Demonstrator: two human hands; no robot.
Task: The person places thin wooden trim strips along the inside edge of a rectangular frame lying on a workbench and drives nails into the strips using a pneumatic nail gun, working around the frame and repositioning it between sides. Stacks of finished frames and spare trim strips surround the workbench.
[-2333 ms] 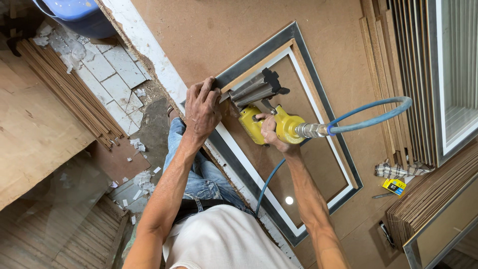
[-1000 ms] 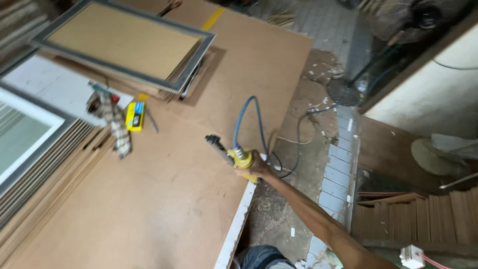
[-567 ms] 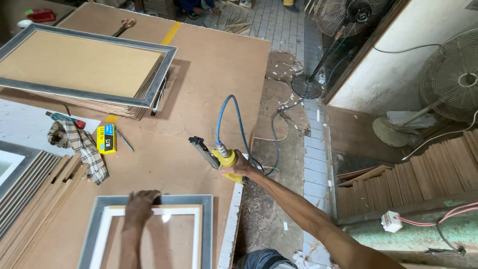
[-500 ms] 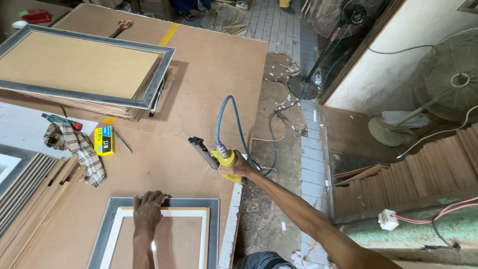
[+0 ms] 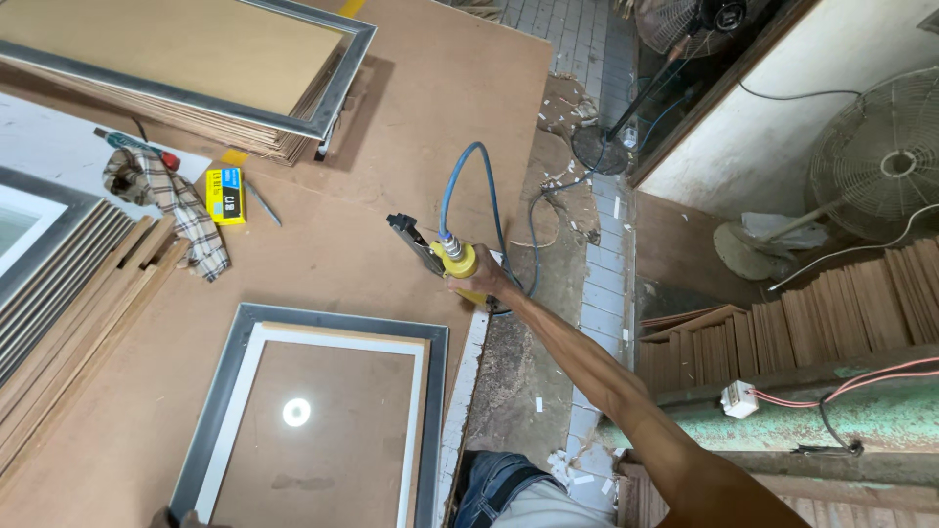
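My right hand (image 5: 486,285) is shut on a yellow pneumatic stapler (image 5: 448,257). I hold it out at arm's length, low over the brown board table (image 5: 381,147) near its right edge. A blue air hose (image 5: 468,186) loops up from the tool and drops off the table. In front of me lies a grey picture frame (image 5: 210,416) with a white inner border and a brown backing panel (image 5: 323,440), apart from the stapler. Only a dark sliver of my left hand (image 5: 168,517) shows at the bottom edge, by the frame's near corner.
A stack of framed boards (image 5: 196,59) lies at the far left. A yellow staple box (image 5: 227,196) and a checked cloth (image 5: 171,205) sit by wooden strips (image 5: 68,293). The table's edge (image 5: 468,372) drops to a littered floor. Two fans (image 5: 880,166) stand right.
The stapler has come off the frame and now sits out near the table's right edge. My left hand has slid almost out of view as the camera tipped.
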